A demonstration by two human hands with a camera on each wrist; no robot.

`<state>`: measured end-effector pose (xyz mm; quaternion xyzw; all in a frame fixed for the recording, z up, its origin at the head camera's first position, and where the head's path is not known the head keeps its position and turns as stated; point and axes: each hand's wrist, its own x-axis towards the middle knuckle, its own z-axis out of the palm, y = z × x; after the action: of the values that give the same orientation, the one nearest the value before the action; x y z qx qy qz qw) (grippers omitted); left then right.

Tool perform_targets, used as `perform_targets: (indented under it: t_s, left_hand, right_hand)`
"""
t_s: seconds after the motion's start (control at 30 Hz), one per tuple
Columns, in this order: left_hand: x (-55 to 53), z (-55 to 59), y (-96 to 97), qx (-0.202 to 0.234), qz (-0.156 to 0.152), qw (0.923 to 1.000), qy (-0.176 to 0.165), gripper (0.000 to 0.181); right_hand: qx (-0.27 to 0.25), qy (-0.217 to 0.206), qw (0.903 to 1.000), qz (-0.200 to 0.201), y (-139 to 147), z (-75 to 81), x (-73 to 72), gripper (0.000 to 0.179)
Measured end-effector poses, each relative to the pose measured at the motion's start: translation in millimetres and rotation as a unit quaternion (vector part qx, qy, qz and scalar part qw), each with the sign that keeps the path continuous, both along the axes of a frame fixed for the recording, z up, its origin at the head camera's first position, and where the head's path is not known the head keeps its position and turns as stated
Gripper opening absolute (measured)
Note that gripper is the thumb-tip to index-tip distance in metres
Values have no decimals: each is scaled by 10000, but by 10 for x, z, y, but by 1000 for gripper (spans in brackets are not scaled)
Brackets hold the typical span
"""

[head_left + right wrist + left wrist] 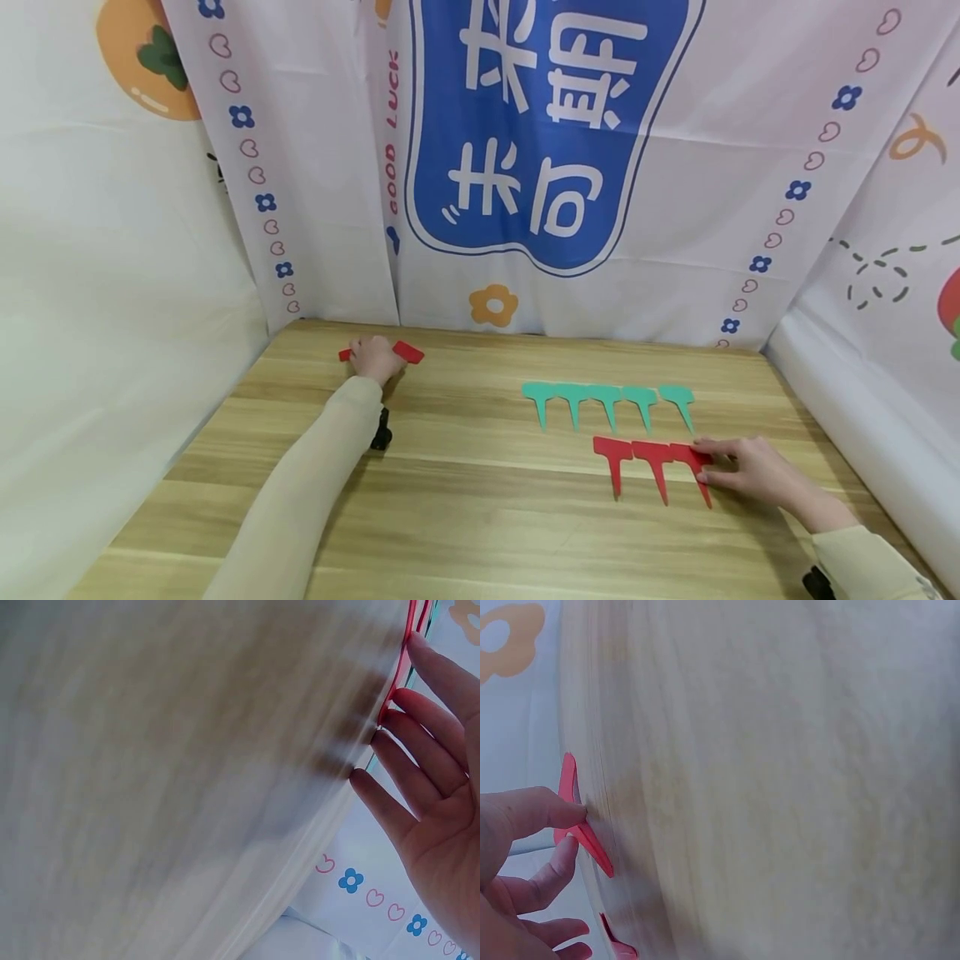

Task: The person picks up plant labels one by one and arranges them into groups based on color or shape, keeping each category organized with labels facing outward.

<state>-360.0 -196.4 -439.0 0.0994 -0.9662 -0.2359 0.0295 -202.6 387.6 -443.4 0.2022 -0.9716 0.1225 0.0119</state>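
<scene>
My left hand [375, 360] is at the far left of the table, pinching a red T-shaped plant label [408, 352] between thumb and index finger. In the left wrist view that label [592, 849] stands partly off the wood. A second red label [345, 355] lies beside the left hand, mostly hidden by it in the head view. At the right, three red labels [652, 452] lie in a row with stems pointing nearer me. My right hand [757, 473] touches the rightmost red label [692, 455] with thumb and fingertips, its fingers fairly straight.
Behind the red row lies a row of several green T-shaped labels [606, 395]; the rightmost sits slightly apart. Printed white cloth [330, 167] hangs at the table's back edge, with more cloth at both sides. The wood-grain table [480, 517] spreads between the arms.
</scene>
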Motion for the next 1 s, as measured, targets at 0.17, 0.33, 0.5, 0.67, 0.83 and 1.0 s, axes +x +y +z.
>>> perform_targets:
  t_s: [0.17, 0.33, 0.5, 0.67, 0.83, 1.0]
  left_hand:
    - [-11, 1, 17, 87, 40, 9999, 86, 29]
    - [-9, -12, 32, -51, -71, 9998, 191, 29]
    - [41, -48, 22, 76, -4, 10000, 54, 24]
    - [54, -48, 13, -201, -68, 9993, 302, 22]
    - [67, -37, -14, -375, -45, 9989, 281, 23]
    - [73, -19, -23, -303, -49, 9988, 390, 24]
  right_hand:
    - [30, 21, 10000, -48, 2, -4, 16, 51]
    - [-24, 65, 10000, 15, 6, -6, 26, 50]
    - [34, 41, 10000, -13, 13, -3, 28, 51]
    - [4, 71, 10000, 15, 8, 11, 22, 49]
    - [28, 118, 9999, 68, -3, 8, 17, 49]
    - [52, 92, 9999, 6, 4, -9, 15, 49]
